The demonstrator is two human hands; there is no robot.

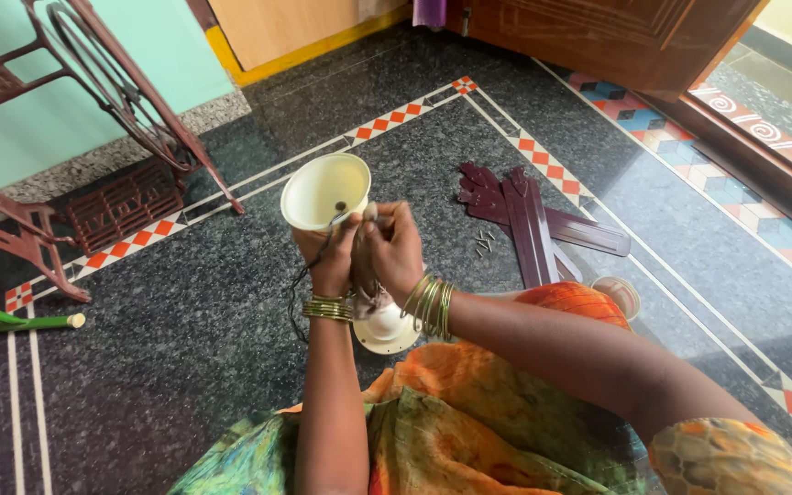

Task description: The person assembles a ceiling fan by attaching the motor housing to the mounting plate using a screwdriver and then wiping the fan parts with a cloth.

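Above the white motor housing [387, 330] that rests on the floor by the person's knee, both hands close around the fan's downrod [362, 266]. The left hand [334, 261] wraps the rod from one side, its grip shut on it just under the cream canopy cup [324, 190], and a thin dark wire [309, 275] trails down past its wrist. The right hand [396, 249] closes its grip on the same rod from the other side, fingertips pinched near the top, as if working a small fastener or the wire end; which one cannot be told.

The rod looks stiff metal and gives the surest hold. The cup seems a thin, light shell, smooth and likely to slip or dent if squeezed, so it is better steadied at its neck. The housing below probably carries most of the weight, so the assembly would be bottom-heavy.

Beyond the housing, away from the person, dark maroon fan blades [529, 220] lie crossed on the granite floor [185, 312], with a few loose screws [485, 242] beside them.
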